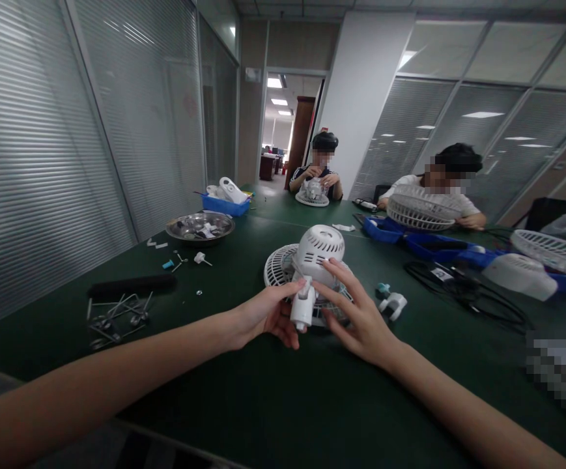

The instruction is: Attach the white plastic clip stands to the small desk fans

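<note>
A white fan motor housing (320,246) with vent slots sits on a round white fan grille (277,266) on the table before me. From its near side sticks out a short white fan neck (302,311), pointing toward me. My left hand (268,312) grips this neck, thumb on top at the joint and fingers curled beneath. Spread over the right side of the housing, my right hand (361,319) rests its fingertips on or close to it. A white plastic clip part (393,305) and a small teal piece (383,287) lie right of my right hand.
On the left lie metal wire springs (119,318), a black foam bar (132,285), small white parts and a metal dish (200,228). A blue bin (224,203) stands behind. Black cables (463,293), blue trays and white covers occupy the right. Two people sit across the table.
</note>
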`<control>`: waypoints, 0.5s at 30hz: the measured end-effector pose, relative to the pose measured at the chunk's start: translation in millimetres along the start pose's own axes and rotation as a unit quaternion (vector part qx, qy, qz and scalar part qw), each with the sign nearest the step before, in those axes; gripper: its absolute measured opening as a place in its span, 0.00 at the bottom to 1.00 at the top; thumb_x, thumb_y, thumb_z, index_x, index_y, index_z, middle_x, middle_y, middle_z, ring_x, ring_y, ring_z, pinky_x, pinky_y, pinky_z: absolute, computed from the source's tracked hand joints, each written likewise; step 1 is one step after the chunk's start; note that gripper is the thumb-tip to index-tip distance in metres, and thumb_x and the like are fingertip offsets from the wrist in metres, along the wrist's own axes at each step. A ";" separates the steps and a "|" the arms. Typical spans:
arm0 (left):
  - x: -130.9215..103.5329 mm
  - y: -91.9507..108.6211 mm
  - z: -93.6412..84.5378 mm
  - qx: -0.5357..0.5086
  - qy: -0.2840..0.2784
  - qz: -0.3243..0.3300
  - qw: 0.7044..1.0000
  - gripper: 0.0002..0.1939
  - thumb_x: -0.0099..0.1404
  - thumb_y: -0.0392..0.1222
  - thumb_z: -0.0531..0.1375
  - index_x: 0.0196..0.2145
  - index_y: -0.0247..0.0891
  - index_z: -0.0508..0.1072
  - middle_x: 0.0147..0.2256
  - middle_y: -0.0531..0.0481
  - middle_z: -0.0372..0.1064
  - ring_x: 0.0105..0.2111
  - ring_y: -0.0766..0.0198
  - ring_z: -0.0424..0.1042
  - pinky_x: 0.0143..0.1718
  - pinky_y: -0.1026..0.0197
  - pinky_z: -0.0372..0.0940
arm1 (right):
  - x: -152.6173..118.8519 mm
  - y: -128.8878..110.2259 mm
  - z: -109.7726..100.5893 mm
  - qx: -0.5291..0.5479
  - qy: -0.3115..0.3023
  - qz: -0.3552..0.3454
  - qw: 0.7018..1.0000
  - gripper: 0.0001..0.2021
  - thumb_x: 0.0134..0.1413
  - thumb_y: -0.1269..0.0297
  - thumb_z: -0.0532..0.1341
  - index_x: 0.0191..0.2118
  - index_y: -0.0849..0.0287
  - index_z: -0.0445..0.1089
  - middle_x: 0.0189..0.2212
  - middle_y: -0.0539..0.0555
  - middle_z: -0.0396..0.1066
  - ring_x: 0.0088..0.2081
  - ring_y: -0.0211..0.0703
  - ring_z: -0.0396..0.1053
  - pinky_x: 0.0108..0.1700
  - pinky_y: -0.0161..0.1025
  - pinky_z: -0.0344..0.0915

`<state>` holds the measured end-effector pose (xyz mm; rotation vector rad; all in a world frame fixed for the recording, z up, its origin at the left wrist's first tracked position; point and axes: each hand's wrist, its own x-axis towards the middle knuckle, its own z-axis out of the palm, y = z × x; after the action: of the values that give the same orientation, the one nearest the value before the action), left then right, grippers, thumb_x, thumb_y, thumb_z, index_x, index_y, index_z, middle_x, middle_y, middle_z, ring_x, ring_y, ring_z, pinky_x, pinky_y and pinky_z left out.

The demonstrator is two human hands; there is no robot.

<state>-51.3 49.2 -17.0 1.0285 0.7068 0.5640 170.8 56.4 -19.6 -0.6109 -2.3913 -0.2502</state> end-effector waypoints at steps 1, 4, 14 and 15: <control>0.2 -0.1 -0.5 -0.002 -0.008 -0.006 1.000 0.29 0.62 0.65 0.48 0.38 0.33 0.68 0.26 0.50 0.69 0.22 0.64 0.71 0.27 0.61 0.63 | 0.2 0.1 0.1 0.002 0.002 0.001 1.000 0.28 0.55 0.74 0.54 0.61 0.54 0.55 0.65 0.57 0.41 0.65 0.58 0.41 0.61 0.62 0.49; 1.6 -1.0 -2.6 0.005 -0.019 -0.013 1.000 0.31 0.64 0.65 0.44 0.34 0.31 0.68 0.26 0.48 0.69 0.24 0.62 0.73 0.28 0.60 0.63 | 0.0 0.9 1.0 0.002 0.006 0.005 1.000 0.27 0.54 0.74 0.54 0.60 0.55 0.56 0.65 0.57 0.42 0.65 0.58 0.41 0.61 0.61 0.49; 9.6 0.2 -9.3 0.106 -0.016 -0.011 0.994 0.42 0.59 0.72 0.35 0.34 0.31 0.70 0.28 0.46 0.70 0.23 0.62 0.72 0.23 0.63 0.62 | -0.2 0.2 0.8 -0.025 -0.009 -0.008 1.000 0.26 0.55 0.72 0.55 0.60 0.55 0.55 0.66 0.59 0.40 0.65 0.59 0.39 0.60 0.63 0.50; 9.2 0.6 -9.2 0.107 -0.015 -0.009 0.994 0.42 0.59 0.72 0.35 0.34 0.31 0.70 0.27 0.46 0.70 0.23 0.62 0.72 0.23 0.63 0.62 | 0.4 -0.4 0.6 -0.028 -0.008 -0.008 1.000 0.25 0.56 0.71 0.55 0.60 0.55 0.55 0.65 0.59 0.40 0.65 0.59 0.39 0.60 0.63 0.50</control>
<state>-52.3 61.3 -21.9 1.2269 0.7602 0.4633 170.0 56.4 -19.8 -0.6209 -2.4119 -0.3209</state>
